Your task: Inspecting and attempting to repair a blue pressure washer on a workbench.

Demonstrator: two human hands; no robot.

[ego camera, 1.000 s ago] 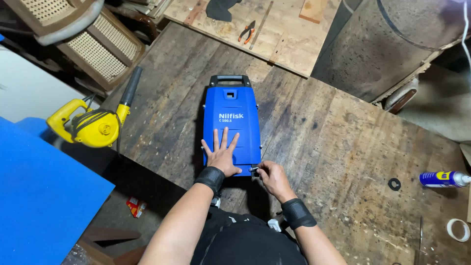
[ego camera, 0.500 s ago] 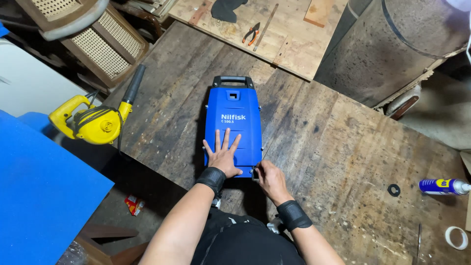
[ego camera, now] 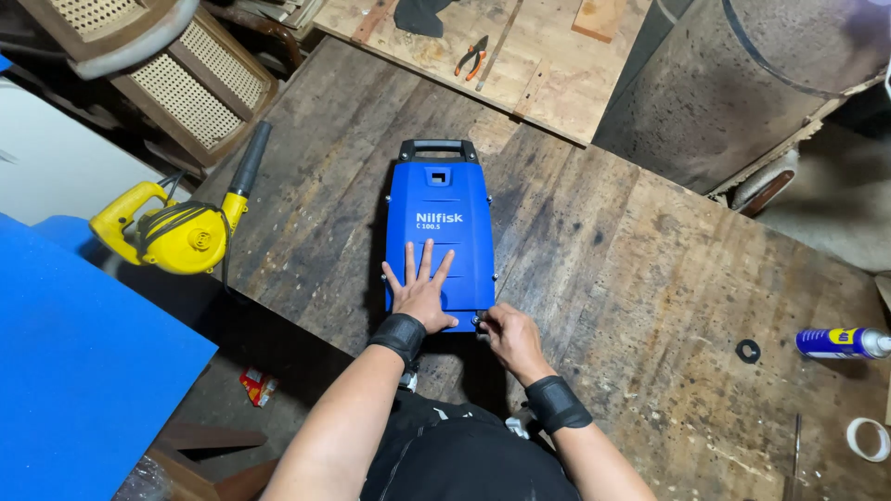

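Blue washer housing (ego camera: 441, 232) was pressed flat by the open left hand (ego camera: 419, 295) while its corner fastener (ego camera: 480, 320), not yet removed, was pinched by the right hand (ego camera: 510, 336).

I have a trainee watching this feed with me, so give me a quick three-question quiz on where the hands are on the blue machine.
1. True or false: the left hand lies flat, fingers spread, on the blue plastic machine casing.
2. Which casing corner does the right hand work at?
3. Left of the casing lies: A) yellow handheld blower B) white tape roll C) orange-handled pliers

Key: 1 true; 2 the near right corner; 3 A.
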